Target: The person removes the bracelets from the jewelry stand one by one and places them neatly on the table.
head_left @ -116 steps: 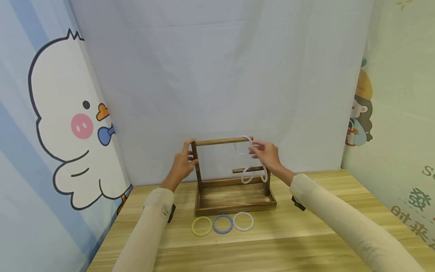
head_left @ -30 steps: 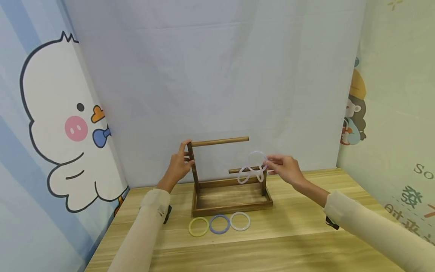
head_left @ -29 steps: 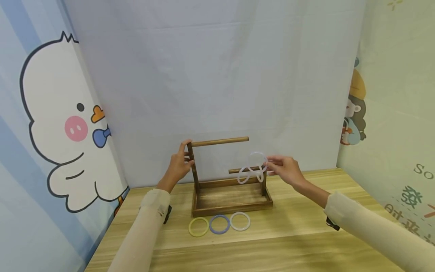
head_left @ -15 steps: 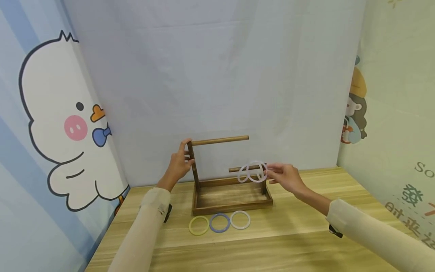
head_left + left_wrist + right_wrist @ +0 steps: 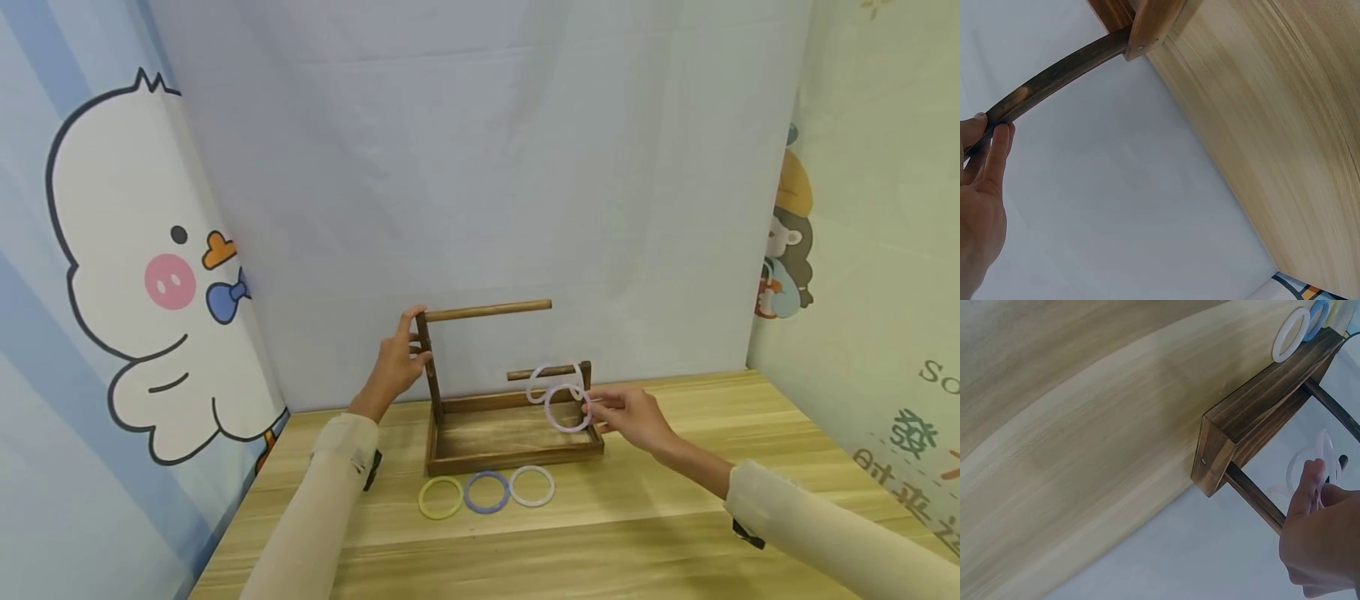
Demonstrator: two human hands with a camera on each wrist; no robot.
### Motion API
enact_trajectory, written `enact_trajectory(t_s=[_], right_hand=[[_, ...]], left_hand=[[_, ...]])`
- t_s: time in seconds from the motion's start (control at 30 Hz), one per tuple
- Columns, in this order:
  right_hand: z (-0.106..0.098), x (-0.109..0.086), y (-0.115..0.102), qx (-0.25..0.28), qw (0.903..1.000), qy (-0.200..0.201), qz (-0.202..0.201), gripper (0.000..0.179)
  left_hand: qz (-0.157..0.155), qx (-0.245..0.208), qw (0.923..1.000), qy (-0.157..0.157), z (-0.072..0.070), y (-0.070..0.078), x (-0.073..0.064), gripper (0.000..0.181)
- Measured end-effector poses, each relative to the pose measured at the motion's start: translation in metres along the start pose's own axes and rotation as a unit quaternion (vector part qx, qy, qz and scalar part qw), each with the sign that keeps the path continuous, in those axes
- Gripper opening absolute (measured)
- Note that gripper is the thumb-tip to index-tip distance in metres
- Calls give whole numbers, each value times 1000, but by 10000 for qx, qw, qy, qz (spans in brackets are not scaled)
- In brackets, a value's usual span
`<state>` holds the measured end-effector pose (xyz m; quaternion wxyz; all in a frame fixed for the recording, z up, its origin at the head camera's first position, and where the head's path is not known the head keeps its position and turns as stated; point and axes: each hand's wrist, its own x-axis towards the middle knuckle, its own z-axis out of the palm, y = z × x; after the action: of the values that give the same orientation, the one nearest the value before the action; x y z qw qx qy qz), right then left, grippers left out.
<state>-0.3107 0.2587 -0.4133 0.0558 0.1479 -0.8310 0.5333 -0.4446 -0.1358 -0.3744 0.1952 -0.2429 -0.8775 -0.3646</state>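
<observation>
My left hand (image 5: pixel 395 364) grips the tall left post (image 5: pixel 431 367) of a dark wooden jewelry rack at its top; in the left wrist view, thumb and fingers (image 5: pixel 999 156) lie on either side of that post. With thumb and fingers my right hand (image 5: pixel 633 417) pinches a pale lilac bangle (image 5: pixel 547 410) by its right side. This bangle is off both bars and overlaps the short right post and the tray in the head view. Two pale bangles hang on the short lower bar (image 5: pixel 517 375), one near its left end, the other (image 5: pixel 577 377) close to the post.
The upper bar (image 5: pixel 487 312) is bare, its right end free. On the table in front of the rack's tray (image 5: pixel 517 460) lie a yellow bangle (image 5: pixel 441 517), a blue bangle (image 5: pixel 487 511) and a white bangle (image 5: pixel 532 505) in a row. A white curtain (image 5: pixel 480 167) hangs behind.
The lilac bangle, around the upper bar's right end about four seconds ago, has come off it. My right hand has carried it right and down past the lower bar. The left hand keeps its grip.
</observation>
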Motion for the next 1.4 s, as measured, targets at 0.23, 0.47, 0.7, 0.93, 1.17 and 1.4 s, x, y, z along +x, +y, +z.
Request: enact_trajectory(t_s=[0.23, 0.47, 0.7, 0.93, 1.17, 1.4], right_hand=[[4, -7, 11, 19, 9996, -211, 210, 33], [7, -12, 22, 153, 9982, -551, 178, 31], [10, -22, 31, 77, 9964, -800, 256, 33], [13, -29, 39, 109, 9948, -957, 343, 32], [17, -33, 42, 189, 9940, -1044, 271, 30], [18, -35, 48, 198, 9932, -1077, 394, 28]], left_hand=[[-25, 28, 10000, -39, 1, 1, -1, 85], [-8, 58, 10000, -11, 1, 0, 1, 84], [-3, 69, 10000, -59, 1, -2, 1, 84], [57, 106, 9999, -32, 1, -1, 1, 84], [93, 47, 9999, -8, 1, -2, 2, 83], [66, 26, 10000, -20, 0, 1, 0, 84]])
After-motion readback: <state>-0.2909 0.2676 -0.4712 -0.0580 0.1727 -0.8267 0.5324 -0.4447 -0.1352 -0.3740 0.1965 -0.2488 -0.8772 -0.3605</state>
